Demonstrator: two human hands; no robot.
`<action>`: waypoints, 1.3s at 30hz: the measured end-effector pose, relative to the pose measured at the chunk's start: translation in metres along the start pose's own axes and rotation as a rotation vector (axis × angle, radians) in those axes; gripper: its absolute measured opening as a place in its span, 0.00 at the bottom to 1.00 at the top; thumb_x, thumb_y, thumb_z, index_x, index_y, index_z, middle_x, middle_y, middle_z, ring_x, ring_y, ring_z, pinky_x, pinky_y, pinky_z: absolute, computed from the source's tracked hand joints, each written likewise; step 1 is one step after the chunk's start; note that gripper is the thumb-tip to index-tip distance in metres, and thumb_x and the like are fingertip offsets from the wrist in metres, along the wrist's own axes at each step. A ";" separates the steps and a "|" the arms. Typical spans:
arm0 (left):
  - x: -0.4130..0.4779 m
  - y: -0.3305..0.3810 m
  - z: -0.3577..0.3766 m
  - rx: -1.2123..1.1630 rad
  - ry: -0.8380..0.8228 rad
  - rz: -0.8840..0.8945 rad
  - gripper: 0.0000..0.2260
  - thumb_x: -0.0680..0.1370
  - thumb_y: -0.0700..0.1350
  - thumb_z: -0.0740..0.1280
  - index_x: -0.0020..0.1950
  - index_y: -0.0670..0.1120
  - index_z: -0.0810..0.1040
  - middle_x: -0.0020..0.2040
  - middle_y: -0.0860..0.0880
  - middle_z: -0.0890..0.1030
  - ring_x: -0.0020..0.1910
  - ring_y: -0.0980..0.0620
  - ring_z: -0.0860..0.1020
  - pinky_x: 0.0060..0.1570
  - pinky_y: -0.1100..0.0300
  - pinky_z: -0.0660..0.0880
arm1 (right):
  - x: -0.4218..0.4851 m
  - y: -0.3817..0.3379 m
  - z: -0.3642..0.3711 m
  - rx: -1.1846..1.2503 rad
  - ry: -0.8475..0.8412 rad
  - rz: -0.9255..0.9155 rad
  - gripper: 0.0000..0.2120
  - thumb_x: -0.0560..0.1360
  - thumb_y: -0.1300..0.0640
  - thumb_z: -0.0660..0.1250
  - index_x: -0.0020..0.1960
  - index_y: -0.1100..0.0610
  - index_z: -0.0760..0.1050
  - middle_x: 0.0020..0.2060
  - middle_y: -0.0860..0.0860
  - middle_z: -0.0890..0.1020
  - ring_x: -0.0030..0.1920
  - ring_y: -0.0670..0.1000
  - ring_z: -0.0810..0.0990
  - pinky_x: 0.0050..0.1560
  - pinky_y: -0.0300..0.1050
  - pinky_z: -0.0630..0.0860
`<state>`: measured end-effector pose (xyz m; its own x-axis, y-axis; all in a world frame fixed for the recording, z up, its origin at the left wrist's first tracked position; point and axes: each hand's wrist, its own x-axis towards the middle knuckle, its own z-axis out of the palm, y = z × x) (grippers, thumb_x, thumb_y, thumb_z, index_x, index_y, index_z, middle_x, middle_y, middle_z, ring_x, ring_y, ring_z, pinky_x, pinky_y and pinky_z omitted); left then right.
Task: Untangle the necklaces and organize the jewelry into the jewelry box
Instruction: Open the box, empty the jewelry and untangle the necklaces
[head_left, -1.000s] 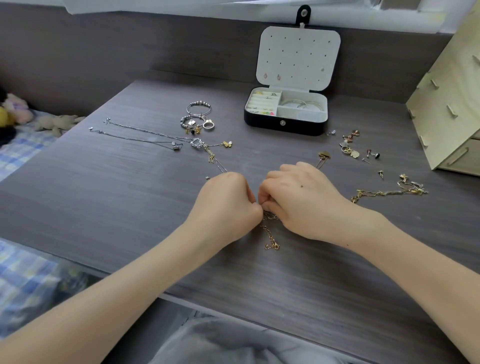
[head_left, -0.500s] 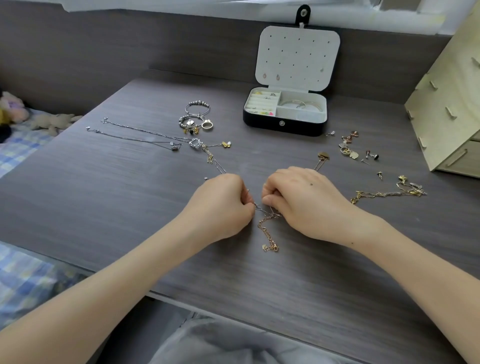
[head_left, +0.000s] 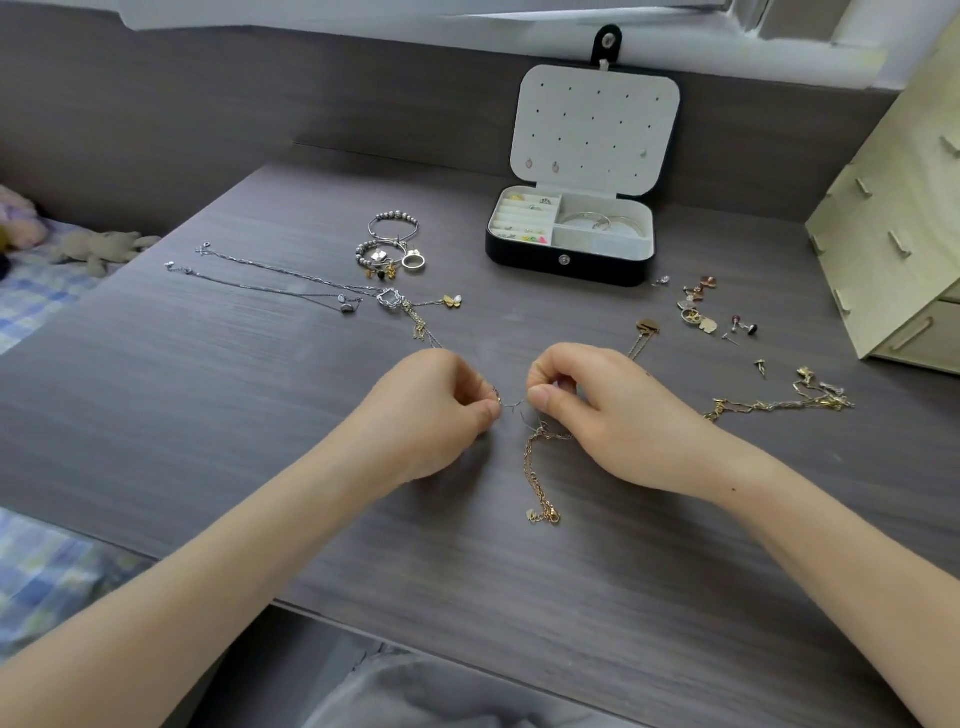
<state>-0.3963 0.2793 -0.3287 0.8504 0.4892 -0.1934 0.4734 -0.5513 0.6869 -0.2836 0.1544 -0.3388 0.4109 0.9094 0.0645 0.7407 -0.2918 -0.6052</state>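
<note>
At the middle of the grey desk, my left hand (head_left: 441, 410) and my right hand (head_left: 592, 410) each pinch a thin tangled chain, a short span stretched between the fingertips. A rose-gold necklace (head_left: 537, 478) trails from the knot toward me and ends in a clasp. The black jewelry box (head_left: 569, 262) stands open at the back, its white lid upright with a few earrings pinned on it, rings and bangles inside. Two silver necklaces (head_left: 270, 286) lie stretched out at the left. A gold chain (head_left: 774, 404) lies at the right.
Beaded bracelets and a ring (head_left: 392, 249) sit left of the box. Loose earrings and studs (head_left: 711, 317) are scattered right of it. A pale wooden drawer unit (head_left: 893, 223) stands at the right edge. A bed with plush toys (head_left: 98, 249) lies beyond the desk's left side.
My hands have drawn apart a little, baring a short length of chain between them. More of the rose-gold necklace now shows below the knot.
</note>
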 end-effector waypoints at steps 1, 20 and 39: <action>0.000 0.000 0.001 0.033 0.018 0.007 0.07 0.76 0.46 0.67 0.39 0.48 0.79 0.41 0.46 0.83 0.41 0.47 0.80 0.44 0.56 0.75 | 0.000 0.000 0.000 0.003 -0.001 0.002 0.13 0.78 0.58 0.61 0.38 0.44 0.65 0.34 0.40 0.71 0.37 0.39 0.69 0.40 0.36 0.63; 0.003 0.010 0.017 0.153 0.125 -0.045 0.12 0.73 0.56 0.67 0.32 0.55 0.73 0.28 0.53 0.70 0.32 0.53 0.68 0.28 0.62 0.60 | 0.000 0.002 0.003 0.005 -0.020 0.005 0.13 0.78 0.58 0.61 0.37 0.45 0.66 0.35 0.41 0.72 0.37 0.39 0.69 0.38 0.36 0.62; 0.017 0.000 0.000 0.104 0.060 0.036 0.07 0.73 0.45 0.69 0.35 0.50 0.77 0.29 0.54 0.75 0.31 0.55 0.72 0.31 0.64 0.67 | -0.001 -0.001 0.002 0.288 0.072 0.113 0.08 0.76 0.66 0.61 0.41 0.56 0.71 0.35 0.48 0.80 0.40 0.52 0.78 0.44 0.45 0.74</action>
<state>-0.3817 0.2873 -0.3323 0.8536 0.5057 -0.1251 0.4664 -0.6348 0.6160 -0.2855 0.1543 -0.3395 0.5265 0.8496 0.0333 0.5109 -0.2848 -0.8111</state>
